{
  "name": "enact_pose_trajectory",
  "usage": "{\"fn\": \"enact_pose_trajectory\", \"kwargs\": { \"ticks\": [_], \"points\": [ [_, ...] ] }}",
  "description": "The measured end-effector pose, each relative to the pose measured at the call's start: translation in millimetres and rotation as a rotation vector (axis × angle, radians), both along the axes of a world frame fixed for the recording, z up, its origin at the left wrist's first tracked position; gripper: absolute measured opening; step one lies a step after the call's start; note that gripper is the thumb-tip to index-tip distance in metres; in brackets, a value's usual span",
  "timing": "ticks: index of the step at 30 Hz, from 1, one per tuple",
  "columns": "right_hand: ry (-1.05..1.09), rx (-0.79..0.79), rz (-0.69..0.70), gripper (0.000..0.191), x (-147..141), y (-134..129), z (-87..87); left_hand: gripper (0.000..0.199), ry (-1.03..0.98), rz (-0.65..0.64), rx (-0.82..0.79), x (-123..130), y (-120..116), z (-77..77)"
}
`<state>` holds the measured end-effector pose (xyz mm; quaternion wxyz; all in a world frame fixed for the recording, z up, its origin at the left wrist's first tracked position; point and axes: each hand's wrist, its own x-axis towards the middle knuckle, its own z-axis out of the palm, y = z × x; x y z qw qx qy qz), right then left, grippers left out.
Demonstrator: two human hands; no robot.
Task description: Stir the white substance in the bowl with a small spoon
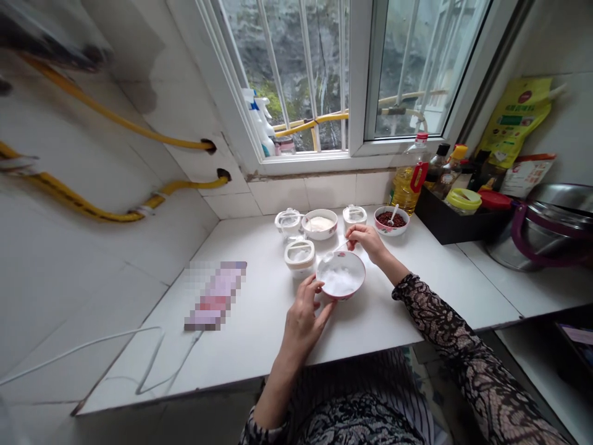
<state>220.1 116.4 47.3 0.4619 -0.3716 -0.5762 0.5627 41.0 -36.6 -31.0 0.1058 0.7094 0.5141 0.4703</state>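
Observation:
A bowl of white grains [341, 277] stands tilted near the middle of the white counter. My left hand [306, 312] grips its lower left rim, thumb and fingers against the side. Above the bowl's upper right edge, my right hand [364, 240] pinches the handle of a small clear spoon [330, 255], whose tip is over the bowl's upper left rim. Just left of the bowl is a square jar [299, 256] with white contents. Behind it are a second clear jar [288, 221], a bowl of pale powder [320, 224] and a third jar [354, 215].
A bowl of red beans [391, 220] with a spoon stands at the back right, by an oil bottle [407, 179]. Farther right are a black condiment box [440, 216] and a steel pot [532, 235]. A blurred phone [217, 296] with a cable lies left.

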Motion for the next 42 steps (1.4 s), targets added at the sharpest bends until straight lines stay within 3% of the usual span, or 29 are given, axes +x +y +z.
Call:
{"fn": "enact_pose_trajectory", "kwargs": {
  "ticks": [3,5,8,13,16,20,23,27,35,42],
  "points": [
    [0.045,0.016,-0.007,0.005,-6.5,-5.1,-0.8,0.035,0.003,0.006,0.001,0.5,0.2,0.4],
    [0.060,0.117,-0.020,0.006,-13.5,-11.2,-2.2,0.034,0.004,0.010,0.002,1.0,0.2,0.6],
    [-0.028,0.395,-0.057,0.006,-24.8,-22.5,-4.9,0.032,0.003,0.011,0.005,2.2,0.2,-0.1],
    [-0.376,0.961,-0.090,0.012,-34.0,-32.3,-5.3,0.032,-0.008,0.022,0.029,3.9,1.0,-2.5],
    [-0.466,1.065,-0.074,0.016,-36.3,-29.8,-2.7,0.032,-0.004,0.019,0.037,3.8,1.4,-2.4],
    [-0.571,1.148,0.056,0.017,-44.5,-20.9,-1.4,0.035,0.011,0.012,0.030,2.4,1.4,-0.9],
    [-0.709,1.187,0.103,0.019,-52.4,-12.8,-1.4,0.034,0.014,0.010,0.018,1.6,1.3,-0.5],
    [-0.811,1.225,0.067,0.022,-56.2,-6.8,2.1,0.035,0.017,0.010,0.005,1.8,1.1,-0.6],
    [-0.607,1.120,-0.017,0.016,-46.7,-13.4,5.6,0.036,0.016,0.003,-0.011,1.9,1.2,-0.9],
    [-0.410,0.834,-0.096,0.014,-36.0,-18.0,9.6,0.036,0.018,0.011,-0.015,2.4,0.4,0.7]
  ]
}}
